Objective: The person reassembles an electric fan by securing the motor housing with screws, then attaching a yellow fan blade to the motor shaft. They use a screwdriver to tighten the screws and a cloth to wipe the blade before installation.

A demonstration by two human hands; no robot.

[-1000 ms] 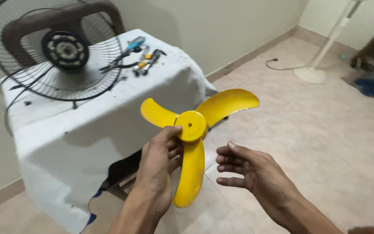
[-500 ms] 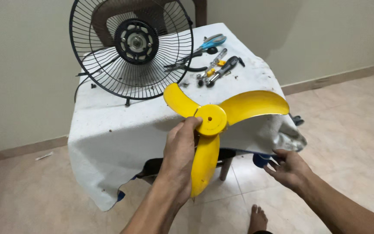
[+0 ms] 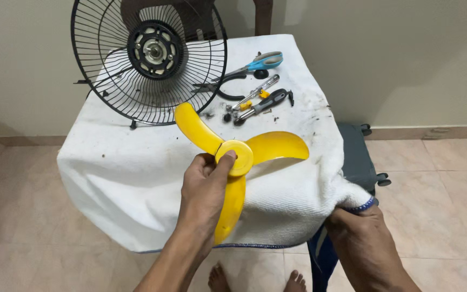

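My left hand grips a yellow three-bladed fan blade at its round hub, holding it above the near part of a surface draped in a white towel. My right hand pinches the towel's hanging right corner, which has a blue edge. Behind the blade stands a black wire fan guard with the motor hub at its centre.
Scissors with blue handles, pliers and two screwdrivers lie on the towel's far right, with dark specks around them. A dark wheeled case sits to the right under the towel. My bare feet stand on beige tile. A wall lies behind.
My view has swung left and closer to the towel-covered surface. My right hand dropped from open beside the blade to the towel's right corner and closed on it. The left hand kept the blade.
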